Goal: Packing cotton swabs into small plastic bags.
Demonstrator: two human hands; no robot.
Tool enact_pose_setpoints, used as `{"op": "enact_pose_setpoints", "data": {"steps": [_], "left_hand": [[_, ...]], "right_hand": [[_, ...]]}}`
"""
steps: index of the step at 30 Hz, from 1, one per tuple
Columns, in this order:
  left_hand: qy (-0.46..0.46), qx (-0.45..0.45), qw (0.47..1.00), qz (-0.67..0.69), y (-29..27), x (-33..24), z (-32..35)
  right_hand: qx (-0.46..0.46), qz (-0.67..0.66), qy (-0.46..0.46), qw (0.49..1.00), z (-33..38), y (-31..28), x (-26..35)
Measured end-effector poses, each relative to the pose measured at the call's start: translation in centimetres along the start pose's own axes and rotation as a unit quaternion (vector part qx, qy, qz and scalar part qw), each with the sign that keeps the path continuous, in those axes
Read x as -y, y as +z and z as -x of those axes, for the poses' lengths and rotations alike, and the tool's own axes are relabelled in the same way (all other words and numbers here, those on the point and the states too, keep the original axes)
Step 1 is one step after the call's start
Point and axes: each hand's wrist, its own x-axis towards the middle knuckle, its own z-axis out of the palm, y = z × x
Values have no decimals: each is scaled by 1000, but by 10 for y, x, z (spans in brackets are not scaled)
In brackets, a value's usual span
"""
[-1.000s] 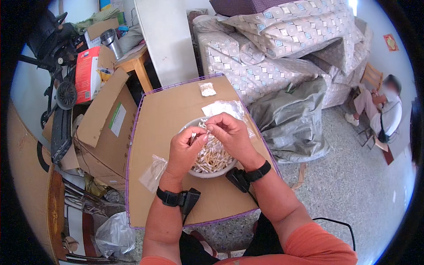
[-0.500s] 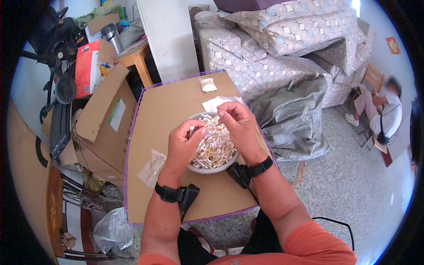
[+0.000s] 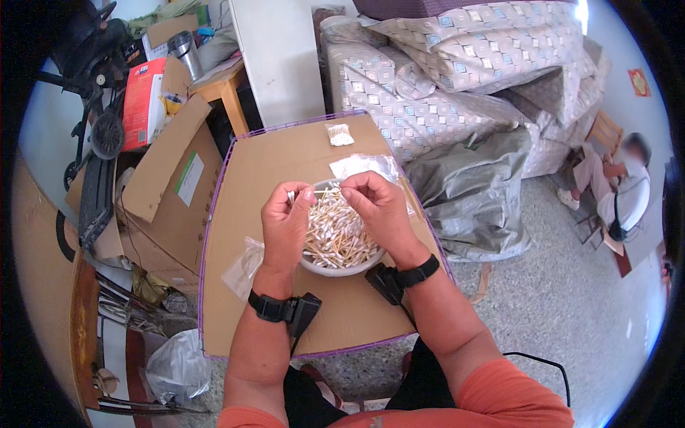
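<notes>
- Left hand (image 3: pixel 285 225): it had moved up and to the left over the past half second, from above the heap to the left rim of the bowl (image 3: pixel 332 271).
- Left grip: thumb and forefinger were pinched nearly closed; white swab tips (image 3: pixel 290 195) showed between the fingers. The number held could not be told.
- Right hand (image 3: pixel 382 214): it stood over the right side of the bowl, close to its place half a second earlier.
- Right grip: thumb and forefinger were close together; whether they had closed on anything could not be told.
- Single swab (image 3: pixel 324 191): it now showed level between the two sets of fingertips, apparently gripped at its left end.
- Cotton swabs (image 3: pixel 342 232): the loose heap lay in the bowl, on the cardboard-topped desk (image 3: pixel 235 189).
- Packed bag (image 3: pixel 340 135) and clear bags (image 3: pixel 364 167): both hands remained apart from them.
- Assessment: the change suggested that swabs were being handled singly and collected in the left grip, with most remaining loose.
</notes>
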Motion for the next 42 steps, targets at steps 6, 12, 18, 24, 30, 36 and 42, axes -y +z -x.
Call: {"op": "enact_pose_setpoints", "data": {"steps": [6, 12, 18, 24, 30, 36, 42], "left_hand": [[-21, 6, 999, -26, 1, 0, 0], [-26, 46, 997, -62, 1, 3, 0], [-36, 39, 999, -2, -1, -4, 1], [-50, 33, 998, 19, -2, -7, 2], [-34, 57, 997, 35, -3, -3, 1], [-37, 60, 997, 23, -4, -5, -2], [33, 11, 997, 63, 3, 2, -4]], "right_hand": [[-16, -31, 18, 999, -1, -3, -3], [-21, -49, 22, 998, -2, -3, -4], [12, -8, -3, 1000, 0, 1, -3], [52, 45, 9, 998, 3, 3, 1], [96, 74, 15, 992, 4, 4, 8], [74, 124, -38, 989, 3, 4, 8], [137, 283, -113, 943, 2, -2, 9]]}}
